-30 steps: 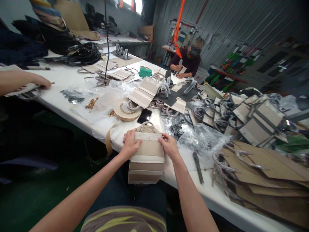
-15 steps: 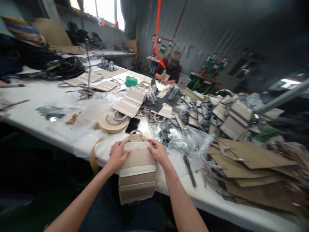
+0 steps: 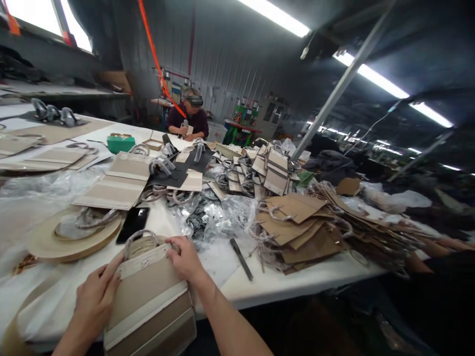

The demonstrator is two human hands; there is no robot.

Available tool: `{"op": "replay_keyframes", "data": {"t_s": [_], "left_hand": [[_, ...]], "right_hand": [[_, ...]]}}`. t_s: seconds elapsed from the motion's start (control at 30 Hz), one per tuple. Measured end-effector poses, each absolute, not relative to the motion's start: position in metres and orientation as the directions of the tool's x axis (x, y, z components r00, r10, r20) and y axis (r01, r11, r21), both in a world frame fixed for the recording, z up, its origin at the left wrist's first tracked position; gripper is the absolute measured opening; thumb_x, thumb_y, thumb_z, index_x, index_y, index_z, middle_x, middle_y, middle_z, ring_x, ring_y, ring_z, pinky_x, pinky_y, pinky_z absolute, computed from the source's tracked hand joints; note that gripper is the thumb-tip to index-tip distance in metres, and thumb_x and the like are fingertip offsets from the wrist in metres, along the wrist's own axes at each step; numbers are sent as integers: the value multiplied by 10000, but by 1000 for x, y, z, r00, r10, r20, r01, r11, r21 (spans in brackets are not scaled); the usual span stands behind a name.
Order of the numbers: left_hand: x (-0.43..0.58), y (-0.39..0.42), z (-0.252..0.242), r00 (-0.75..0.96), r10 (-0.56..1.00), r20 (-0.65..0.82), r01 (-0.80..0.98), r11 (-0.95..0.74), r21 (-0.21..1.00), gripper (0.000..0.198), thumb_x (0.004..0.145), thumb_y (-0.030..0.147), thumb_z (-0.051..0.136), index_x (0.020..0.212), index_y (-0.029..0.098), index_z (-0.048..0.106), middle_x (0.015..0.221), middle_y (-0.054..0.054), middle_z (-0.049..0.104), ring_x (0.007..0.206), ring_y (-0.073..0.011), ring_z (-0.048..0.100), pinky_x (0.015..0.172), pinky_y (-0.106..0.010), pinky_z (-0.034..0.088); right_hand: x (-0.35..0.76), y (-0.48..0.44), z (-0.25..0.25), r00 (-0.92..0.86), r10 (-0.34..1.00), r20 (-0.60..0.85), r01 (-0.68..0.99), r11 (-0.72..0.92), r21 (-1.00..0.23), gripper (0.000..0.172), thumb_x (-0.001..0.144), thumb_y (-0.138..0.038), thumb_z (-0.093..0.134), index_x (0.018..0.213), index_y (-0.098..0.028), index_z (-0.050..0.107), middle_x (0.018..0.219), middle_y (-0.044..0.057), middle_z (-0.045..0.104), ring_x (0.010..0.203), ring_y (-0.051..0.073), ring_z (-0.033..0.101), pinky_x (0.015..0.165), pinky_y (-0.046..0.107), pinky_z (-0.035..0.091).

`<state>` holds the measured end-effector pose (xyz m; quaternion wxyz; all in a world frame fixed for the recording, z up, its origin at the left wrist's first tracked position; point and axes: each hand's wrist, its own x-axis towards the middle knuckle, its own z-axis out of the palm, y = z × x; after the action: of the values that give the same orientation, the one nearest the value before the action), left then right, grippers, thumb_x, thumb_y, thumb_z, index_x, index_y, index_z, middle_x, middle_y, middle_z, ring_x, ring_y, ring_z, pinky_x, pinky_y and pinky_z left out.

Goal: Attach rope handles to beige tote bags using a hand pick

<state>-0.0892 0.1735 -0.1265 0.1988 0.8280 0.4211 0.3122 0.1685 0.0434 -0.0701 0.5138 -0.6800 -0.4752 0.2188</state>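
Observation:
A beige bag panel (image 3: 148, 291) with cream strips across it and a plastic-wrapped handle (image 3: 143, 237) at its top hangs over the table's near edge. My left hand (image 3: 98, 294) grips its upper left edge. On the upper right corner, my right hand (image 3: 187, 259) is closed, thumb on the front and fingers behind. A coil of cord or strip, partly hidden, shows under the handle. Just beyond lie a black phone (image 3: 133, 225) and a wide roll of tan tape (image 3: 42, 237).
A dark slim tool (image 3: 241, 258) lies to the right, near brown bag panels (image 3: 297, 217) stacked with handles. Clear plastic bags (image 3: 218, 217), more beige panels (image 3: 115, 183) and a green box (image 3: 120, 143) cover the table. A person (image 3: 189, 116) sits opposite; another person's arms reach in at right.
The view has swung to the right, so the table's contents sit further left and more brown panels show. Both hands keep hold of the bag panel.

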Motion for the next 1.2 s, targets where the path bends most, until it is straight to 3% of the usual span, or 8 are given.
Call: {"op": "replay_keyframes", "data": {"t_s": [0.17,0.37,0.5,0.63,0.7,0.87,1.0,1.2], "left_hand": [[-88,173,-111,449,842,299,585,-530,614,603,997,533,448,1377,283,844,1129,-126,848,1096,-401,789,964,-527,617],[-94,174,-90,428,881,203,512,-421,749,711,876,708,586,1316,222,861,1184,-129,863,1151,-390,787,992,-503,642],[-92,169,-82,394,903,169,497,-364,788,690,839,716,619,1245,217,869,1224,-140,857,1212,-414,768,1057,-558,629],[-90,166,-83,369,917,154,511,-338,790,654,825,700,602,1182,224,870,1196,-151,852,1203,-423,759,1109,-610,597],[-90,167,-83,368,918,147,517,-333,788,652,822,696,592,1170,218,868,1196,-155,846,1211,-427,747,1130,-626,579],[-94,169,-85,382,918,110,510,-309,803,678,828,710,605,1202,203,855,1214,-159,828,1218,-424,740,1116,-611,588],[-97,171,-87,388,917,92,511,-297,807,675,832,681,616,1220,180,847,1233,-168,817,1232,-414,733,1131,-588,579],[-94,174,-88,392,919,52,576,-289,765,570,816,546,627,1180,165,846,1199,-173,799,1250,-411,719,1166,-576,554]], "right_hand": [[167,43,-68,461,866,194,423,-22,-906,449,912,-81,764,1323,-248,839,1355,74,790,1325,254,707,1254,409,497],[162,42,-71,449,862,235,446,12,-895,450,950,-102,697,1366,-223,818,1375,98,794,1328,278,712,1255,442,503],[156,22,-57,434,856,282,604,-45,-796,468,977,-129,691,1413,-263,796,1387,123,790,1321,349,712,1193,500,542],[196,1,-13,440,790,427,729,-36,-684,264,1070,-241,657,1234,-302,854,1234,104,827,1128,322,757,1037,433,574],[236,5,10,477,739,476,777,-102,-621,267,1117,-297,609,1204,-309,862,1184,96,830,1091,300,748,992,398,562],[319,38,21,485,833,266,850,-376,-370,297,1082,-198,613,1035,-243,903,1126,114,799,1028,240,729,907,305,517],[333,47,-2,499,843,199,848,-428,-313,234,1042,-177,674,1002,-204,903,1149,126,776,941,210,721,822,277,484],[340,48,-19,493,854,169,857,-442,-265,264,1083,-232,655,1153,-216,909,1226,129,777,1059,215,725,851,264,469]]}}
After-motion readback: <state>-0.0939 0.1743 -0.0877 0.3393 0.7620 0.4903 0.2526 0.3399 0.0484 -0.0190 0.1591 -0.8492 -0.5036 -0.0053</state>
